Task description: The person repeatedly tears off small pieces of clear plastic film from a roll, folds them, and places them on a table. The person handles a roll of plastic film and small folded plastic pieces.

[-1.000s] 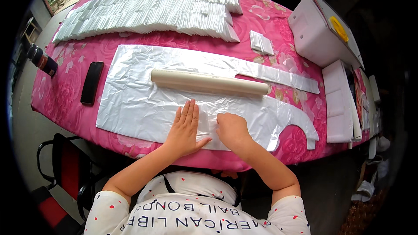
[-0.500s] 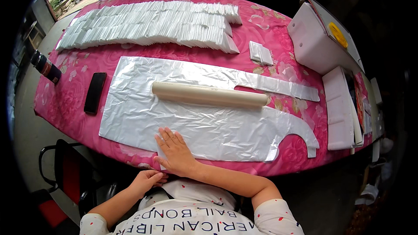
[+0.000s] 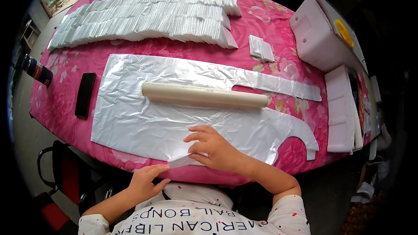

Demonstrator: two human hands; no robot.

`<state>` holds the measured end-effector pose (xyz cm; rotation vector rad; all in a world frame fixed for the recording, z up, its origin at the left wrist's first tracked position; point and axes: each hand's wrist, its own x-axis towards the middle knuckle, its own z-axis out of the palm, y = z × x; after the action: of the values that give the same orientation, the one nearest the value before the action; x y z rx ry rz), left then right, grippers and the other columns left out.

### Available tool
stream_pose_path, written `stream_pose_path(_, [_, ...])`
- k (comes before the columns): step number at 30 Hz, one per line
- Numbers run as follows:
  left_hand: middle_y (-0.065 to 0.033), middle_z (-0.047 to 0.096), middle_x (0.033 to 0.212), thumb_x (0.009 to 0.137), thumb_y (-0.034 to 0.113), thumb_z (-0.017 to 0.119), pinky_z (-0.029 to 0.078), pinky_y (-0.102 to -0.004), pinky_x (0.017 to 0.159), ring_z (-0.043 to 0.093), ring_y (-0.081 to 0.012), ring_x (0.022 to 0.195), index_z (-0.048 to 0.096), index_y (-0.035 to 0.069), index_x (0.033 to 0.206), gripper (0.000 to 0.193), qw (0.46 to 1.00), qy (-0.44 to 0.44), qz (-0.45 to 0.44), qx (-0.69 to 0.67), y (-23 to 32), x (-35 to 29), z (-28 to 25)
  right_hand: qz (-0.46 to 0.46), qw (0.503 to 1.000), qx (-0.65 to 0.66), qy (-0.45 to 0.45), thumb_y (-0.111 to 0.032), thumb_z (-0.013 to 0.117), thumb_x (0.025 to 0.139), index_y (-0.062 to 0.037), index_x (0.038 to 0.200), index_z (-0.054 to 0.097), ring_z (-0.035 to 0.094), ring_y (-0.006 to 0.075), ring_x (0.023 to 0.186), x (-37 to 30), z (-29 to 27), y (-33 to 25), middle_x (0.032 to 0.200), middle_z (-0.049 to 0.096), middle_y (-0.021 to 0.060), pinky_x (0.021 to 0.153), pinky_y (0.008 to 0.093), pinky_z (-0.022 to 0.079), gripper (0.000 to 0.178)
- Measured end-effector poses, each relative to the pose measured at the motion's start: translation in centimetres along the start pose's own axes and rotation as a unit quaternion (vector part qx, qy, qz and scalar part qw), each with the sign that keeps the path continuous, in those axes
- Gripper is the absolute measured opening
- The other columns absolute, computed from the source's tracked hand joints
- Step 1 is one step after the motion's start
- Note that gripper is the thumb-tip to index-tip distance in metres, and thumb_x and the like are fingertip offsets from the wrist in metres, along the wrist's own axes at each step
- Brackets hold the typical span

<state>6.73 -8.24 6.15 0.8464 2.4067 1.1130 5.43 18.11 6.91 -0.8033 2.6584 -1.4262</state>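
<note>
A folded white plastic strip (image 3: 179,161) lies at the table's near edge, over the rim of a flat stack of white plastic bags with cut-out handles (image 3: 126,109). My right hand (image 3: 213,150) grips the strip's right part between thumb and fingers, the upper fingers raised and bent. My left hand (image 3: 146,180) is beside the strip's left end, fingers stretched out and thumb apart, holding nothing. Whether its fingertips touch the strip I cannot tell. A long beige tube (image 3: 204,95) rests across the stack of bags.
Rows of folded white packets (image 3: 143,19) stand along the far side, with a few more packets (image 3: 261,48) to their right. A black phone (image 3: 85,95) and a dark bottle (image 3: 37,69) are on the left. White foam boxes (image 3: 311,35) stand at right on the pink tablecloth (image 3: 65,117).
My right hand has lifted off the bags, moved right and taken hold of the folded strip. My left hand has opened out and moved up to the table edge.
</note>
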Motion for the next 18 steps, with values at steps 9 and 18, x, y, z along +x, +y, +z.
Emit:
stream_pose_path(9, [-0.0094,0.066,0.099,0.074,0.012,0.068,0.053,-0.0320,0.069,0.064,-0.0248,0.085,0.063,0.009,0.105,0.031,0.996,-0.065,0.051,0.016,0.3,2.1,0.1,0.191,0.800,0.178,0.540,-0.018,0.061,0.089,-0.0010,0.097,0.063,0.056,0.0071,0.076,1.7,-19.5,17.9,0.088,0.064,0.0018,0.070,0.0210,0.044,0.019])
stream_pose_path(18, [-0.0091,0.066,0.097,0.074,0.011,0.067,0.053,-0.0319,0.068,0.064,-0.0246,0.083,0.064,0.008,0.103,0.029,0.998,-0.038,0.047,0.020,0.2,1.7,0.2,0.320,0.780,-0.354,0.404,-0.030,0.060,0.084,0.0010,0.113,0.058,0.048,0.0328,0.109,1.4,-20.4,21.0,0.112,0.058,0.0182,0.096,0.0411,0.035,0.043])
